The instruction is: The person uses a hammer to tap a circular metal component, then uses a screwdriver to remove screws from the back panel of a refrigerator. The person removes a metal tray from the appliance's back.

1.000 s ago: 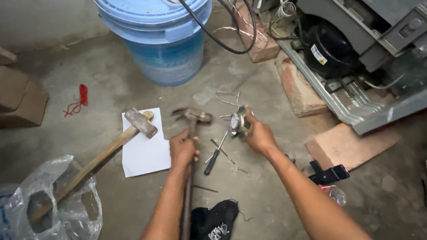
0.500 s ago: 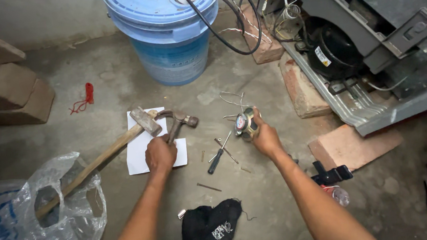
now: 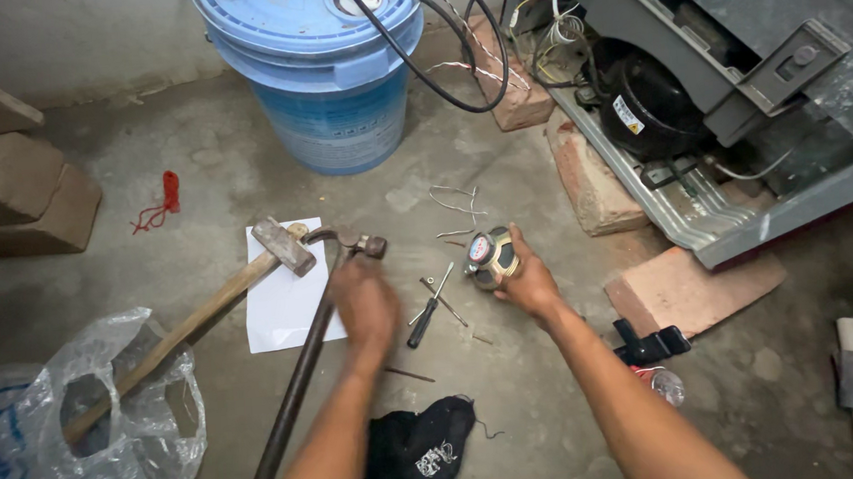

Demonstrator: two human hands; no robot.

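- Left hand [image 3: 364, 304] blurred over the long dark metal claw hammer [image 3: 301, 378]; grip cannot be told.
- Hammer lying on the floor, long axis running near-left to far-right, head pointing far.
- Right hand [image 3: 527, 284] clasping a small round metal speaker-like part [image 3: 489, 256], right of the hammer.

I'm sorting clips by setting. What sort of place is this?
Probably an informal repair spot on a bare concrete floor. An opened appliance with its black compressor exposed sits propped on bricks, and hammers and a screwdriver lie loose nearby.
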